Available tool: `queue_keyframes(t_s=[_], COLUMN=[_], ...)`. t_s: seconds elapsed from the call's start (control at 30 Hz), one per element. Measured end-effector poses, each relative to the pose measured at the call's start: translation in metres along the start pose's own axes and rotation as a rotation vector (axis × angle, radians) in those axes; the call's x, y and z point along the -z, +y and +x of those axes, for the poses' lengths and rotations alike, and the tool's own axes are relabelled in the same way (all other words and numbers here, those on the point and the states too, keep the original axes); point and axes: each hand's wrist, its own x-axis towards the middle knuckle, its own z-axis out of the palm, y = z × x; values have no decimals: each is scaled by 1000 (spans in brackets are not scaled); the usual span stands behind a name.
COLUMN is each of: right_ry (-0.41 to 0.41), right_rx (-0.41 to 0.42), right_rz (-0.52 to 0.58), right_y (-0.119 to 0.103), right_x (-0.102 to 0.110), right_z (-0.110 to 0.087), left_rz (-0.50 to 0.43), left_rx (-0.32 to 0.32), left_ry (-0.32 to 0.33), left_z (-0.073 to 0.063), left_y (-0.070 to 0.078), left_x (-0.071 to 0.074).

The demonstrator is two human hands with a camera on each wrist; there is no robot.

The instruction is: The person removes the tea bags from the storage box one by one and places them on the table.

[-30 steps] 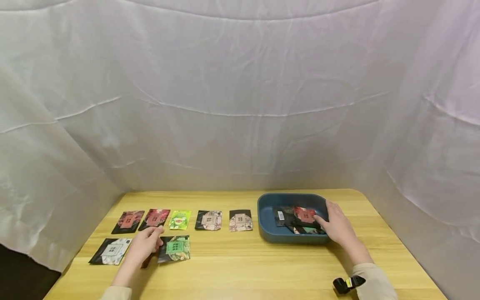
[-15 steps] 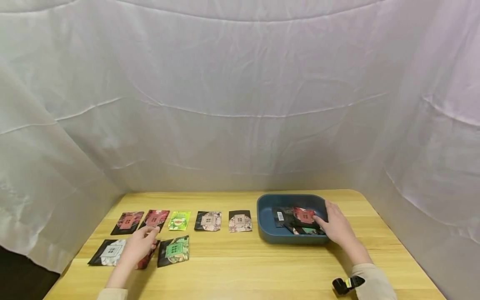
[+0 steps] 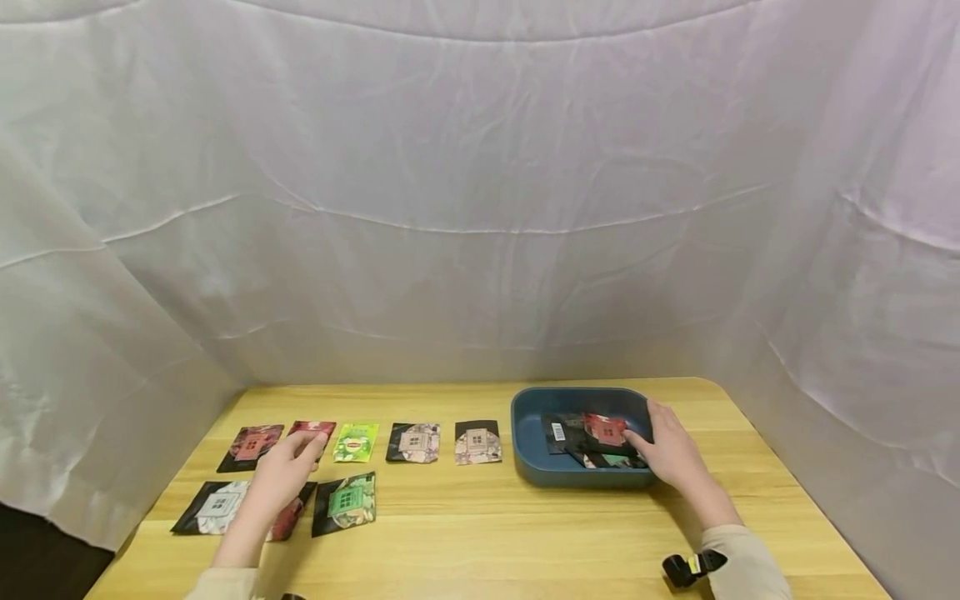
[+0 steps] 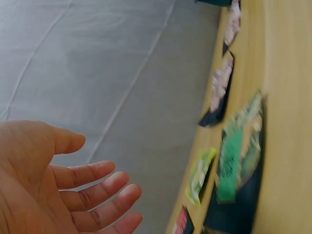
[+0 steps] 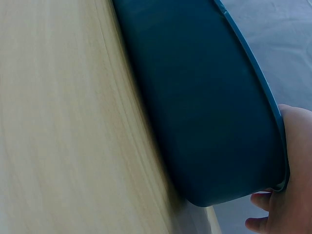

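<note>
My left hand (image 3: 285, 468) hovers over the left part of the table, holding nothing; the left wrist view shows its fingers (image 4: 90, 192) loosely spread. Beneath it lies a red and black tea sachet (image 3: 287, 523), partly hidden by the wrist. A green and black tea sachet (image 3: 345, 502) lies just to its right, and a white and black one (image 3: 219, 507) to its left. At the right, my right hand (image 3: 671, 446) grips the rim of a blue bin (image 3: 577, 479), thumb inside and fingers outside. A red sachet (image 3: 604, 430) lies on darker ones in the bin.
Along the back runs a row of sachets: two red and black ones (image 3: 251, 447), a yellow-green one (image 3: 356, 442) and two pale floral ones (image 3: 413, 442). Grey cloth (image 3: 480, 292) hangs behind the wooden table (image 3: 480, 542).
My left hand has let go of the green sachet, which now lies flat, and drawn away to the left. More of the red sachet under it shows. The right hand stays at the bin.
</note>
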Motion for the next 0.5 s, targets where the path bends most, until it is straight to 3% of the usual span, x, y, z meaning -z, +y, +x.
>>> queue_keyframes(t_s=[0.23,0.5], right_ry=[-5,0], right_rx=[-3,-3], right_rz=[4,10], right_y=[0,-1], right_x=[0,1], right_z=[-1,1], left_rz=[-92,-144], left_rx=[-27,-93], left_ry=[-25,-10], left_z=[5,17], left_y=[23,53], left_x=[-4,-17])
